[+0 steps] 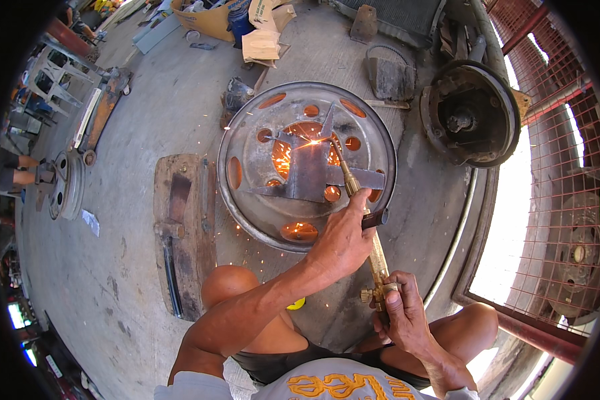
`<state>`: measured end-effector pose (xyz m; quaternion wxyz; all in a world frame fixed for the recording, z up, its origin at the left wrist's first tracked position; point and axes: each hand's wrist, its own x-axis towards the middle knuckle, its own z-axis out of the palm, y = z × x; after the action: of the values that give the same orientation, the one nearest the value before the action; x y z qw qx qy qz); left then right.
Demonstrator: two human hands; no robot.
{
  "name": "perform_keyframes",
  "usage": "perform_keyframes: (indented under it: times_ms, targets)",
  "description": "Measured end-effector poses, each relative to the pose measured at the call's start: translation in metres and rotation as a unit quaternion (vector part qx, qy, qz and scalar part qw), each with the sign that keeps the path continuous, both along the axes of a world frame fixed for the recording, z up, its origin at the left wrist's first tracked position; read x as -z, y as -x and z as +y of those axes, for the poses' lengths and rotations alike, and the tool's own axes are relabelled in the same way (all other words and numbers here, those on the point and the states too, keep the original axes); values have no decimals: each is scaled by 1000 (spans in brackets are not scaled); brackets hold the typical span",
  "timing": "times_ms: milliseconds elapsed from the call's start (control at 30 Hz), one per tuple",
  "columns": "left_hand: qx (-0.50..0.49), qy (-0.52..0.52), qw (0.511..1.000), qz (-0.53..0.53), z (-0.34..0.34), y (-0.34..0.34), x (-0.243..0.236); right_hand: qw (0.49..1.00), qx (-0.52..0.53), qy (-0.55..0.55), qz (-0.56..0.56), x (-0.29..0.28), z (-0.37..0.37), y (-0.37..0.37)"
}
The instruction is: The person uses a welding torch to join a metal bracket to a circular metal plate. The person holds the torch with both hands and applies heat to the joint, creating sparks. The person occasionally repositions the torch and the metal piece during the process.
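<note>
I hold a brass cutting torch (378,257) with both hands. My left hand (345,235) is closed around its upper tube, beside a short dark cylinder (375,219) that I cannot identify. Lower down, by the valve knobs, my right hand (407,308) grips the torch body. The torch tip meets a dark cut steel plate (307,167) with pointed arms, and a bright orange spot glows there. This plate lies across the centre of a grey truck wheel rim (247,220) flat on the ground. Sparks show through the rim's holes and scatter toward my knee.
A hammer (171,230) lies on a worn board (203,267) left of my knee. A rusty brake drum (472,113) stands at the right, near red wire mesh (553,193). Cardboard (263,43) lies beyond the rim. Another person's legs (23,170) show at far left.
</note>
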<state>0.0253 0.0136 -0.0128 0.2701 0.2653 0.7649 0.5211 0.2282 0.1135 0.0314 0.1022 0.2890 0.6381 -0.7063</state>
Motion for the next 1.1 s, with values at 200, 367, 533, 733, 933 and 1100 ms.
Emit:
perform_keyframes:
  times_ms: [200, 367, 533, 733, 933, 1100]
  targets:
    - [1, 6, 1000, -4, 0, 0, -1, 1000, -4, 0, -9, 1, 1, -2]
    - [-2, -2, 1000, 1, 0, -1, -3, 1000, 3, 5, 8, 2, -1, -2]
    - [-1, 6, 1000, -8, -1, -1, -3, 1000, 9, -2, 2, 2, -2, -1]
    - [-1, 10, 1000, -10, 0, 0, -2, 1000, -2, -16, 6, 6, -1, -1]
    - [-2, 10, 1000, -11, 0, 0, -1, 1000, -10, -13, 1, 9, 0, -2]
    - [-1, 16, 1000, -17, 0, 0, -2, 1000, -2, -1, -8, 8, 0, -2]
